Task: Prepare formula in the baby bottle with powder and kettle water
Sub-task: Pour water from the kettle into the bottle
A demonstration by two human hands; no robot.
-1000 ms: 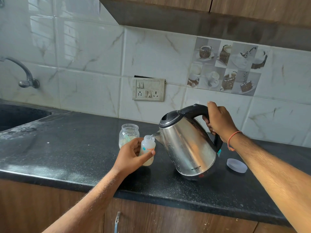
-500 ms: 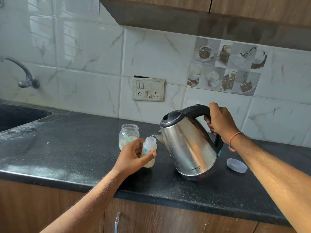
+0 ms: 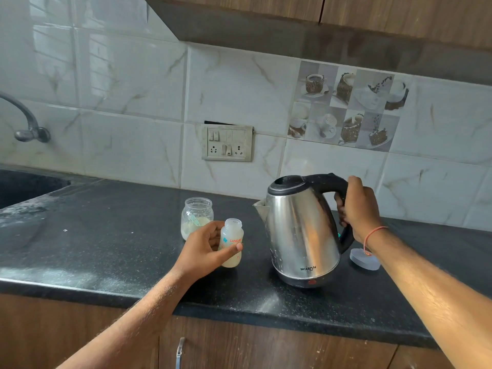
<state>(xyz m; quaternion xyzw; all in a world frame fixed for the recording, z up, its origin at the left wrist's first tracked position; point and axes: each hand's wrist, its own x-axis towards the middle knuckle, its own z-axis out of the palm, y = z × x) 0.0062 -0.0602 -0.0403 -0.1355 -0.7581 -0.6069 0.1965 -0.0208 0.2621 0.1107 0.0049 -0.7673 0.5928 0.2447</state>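
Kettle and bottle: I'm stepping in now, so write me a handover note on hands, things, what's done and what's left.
Left hand grips the open bottle, which holds pale liquid.
Right hand holds the kettle by its handle, near upright, spout clear of the bottle.
Powder jar stands open behind the bottle, scoop inside. A lid lies right of the kettle on the counter.
Done: powder and water appear in.
Left: release the kettle, cap the bottle, mix.

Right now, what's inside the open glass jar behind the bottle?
The glass jar holds pale powder in its lower part, with a light blue-green scoop resting in it. The left hand and the baby bottle cover its lower right, so the base there is hidden.
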